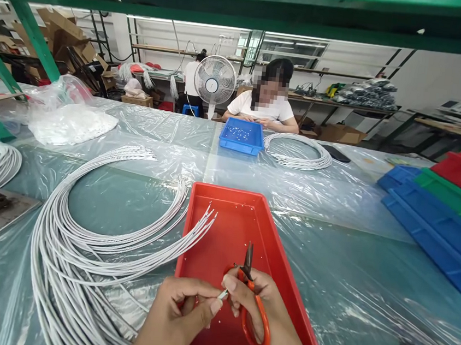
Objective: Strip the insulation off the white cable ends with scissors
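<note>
Bag of white parts (73, 123): seen well to the left of the red tray (226, 216) and beyond its far end, on the clear plastic sheeting (334, 205) by which the bench is covered.
White cable bundle (83, 245): laid in a wide arc just left of the red tray; its cut ends (204, 219) are fanned over the tray's left rim.
Left hand (183, 313): held over the red tray's near left corner, closed, with a cable end (223, 294) pinched between thumb and forefinger.
Cable end: only a short stub is shown, above the red tray's near floor, between the two hands. Its long axis is tilted slightly up to the right, and its tip is pointed at the right hand, by whose thumb it is touched. Whether it belongs to the bundle cannot be told.
Blue tray (240, 135): set well beyond the red tray's far end, before a seated co-worker (262, 110), with a white coil (298, 153) beside it.
Scissors (248, 268): orange-handled, held just right of the stub. The blades are seen shut or nearly so, pointed away from the person along the red tray's length, so that the stub's axis is crossed almost squarely.
Right hand (268, 322): held over the red tray's near right side, closed about the scissors' handles.
Stacked trays (435, 216): blue, green and red, piled well to the right of the red tray.
</note>
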A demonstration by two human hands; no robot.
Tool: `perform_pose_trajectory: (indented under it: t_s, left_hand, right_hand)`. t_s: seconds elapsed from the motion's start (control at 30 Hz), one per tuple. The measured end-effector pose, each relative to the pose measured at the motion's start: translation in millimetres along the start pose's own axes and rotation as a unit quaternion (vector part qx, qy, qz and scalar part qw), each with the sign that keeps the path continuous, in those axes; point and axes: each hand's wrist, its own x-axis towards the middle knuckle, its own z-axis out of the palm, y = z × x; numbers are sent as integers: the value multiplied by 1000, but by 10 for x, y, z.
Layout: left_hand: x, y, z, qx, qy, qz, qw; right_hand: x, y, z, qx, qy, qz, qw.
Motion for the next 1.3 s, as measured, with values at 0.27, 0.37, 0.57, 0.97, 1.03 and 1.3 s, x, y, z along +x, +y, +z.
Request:
perform_pose_trajectory:
  t_s: [0.27,0.37,0.57,0.97,1.03,1.3]
  left_hand:
    - [42,29,-12,-28,51,-51,997]
    - [55,48,-17,-57,54,-73,994]
    - [52,69,-16,-58,47,-76,994]
    - [46,-2,-19,-44,32,-66,996]
    - [44,-7,-21,-34,33,-63,997]
    - [37,26,-13,-13,33,-66,997]
  right_hand:
    - [-49,123,-134,-301,161,-211,916]
    - [-73,161,-208,-479,192,-343,785]
    - [-92,149,-151,-558,203,-379,710]
    - [-112,185,-90,-608,208,-365,674]
    - [-122,192,-92,-611,204,-362,674]
    - [-132,198,-109,-626,187,-350,671]
